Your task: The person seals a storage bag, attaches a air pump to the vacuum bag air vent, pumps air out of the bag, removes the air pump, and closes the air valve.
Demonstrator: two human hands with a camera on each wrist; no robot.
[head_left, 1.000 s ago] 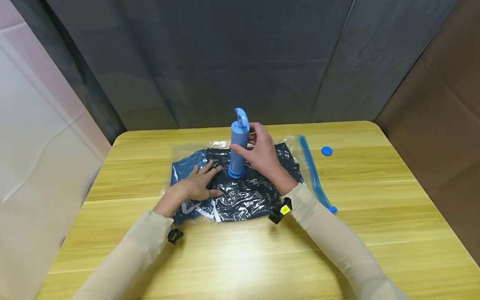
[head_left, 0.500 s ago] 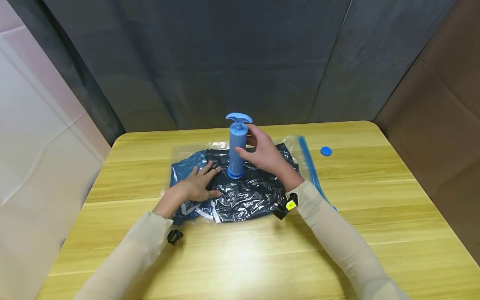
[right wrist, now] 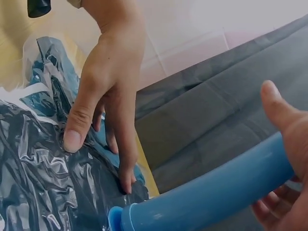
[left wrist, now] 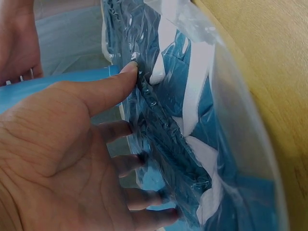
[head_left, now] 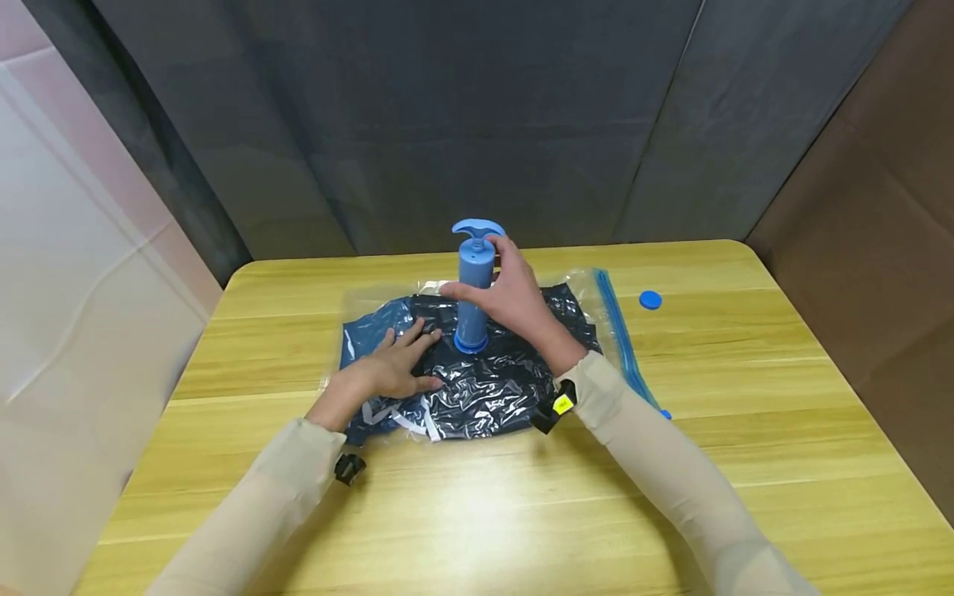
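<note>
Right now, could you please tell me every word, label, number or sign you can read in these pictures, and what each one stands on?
None can be read.
The yellow tag at the right wrist bears dark marks, too small to read.
The blue pump, the plastic bag and the blue cap show no print.

Both arms wear snug beige sleeves, each wrist carrying a small black camera (right one yellow-labelled).
</note>
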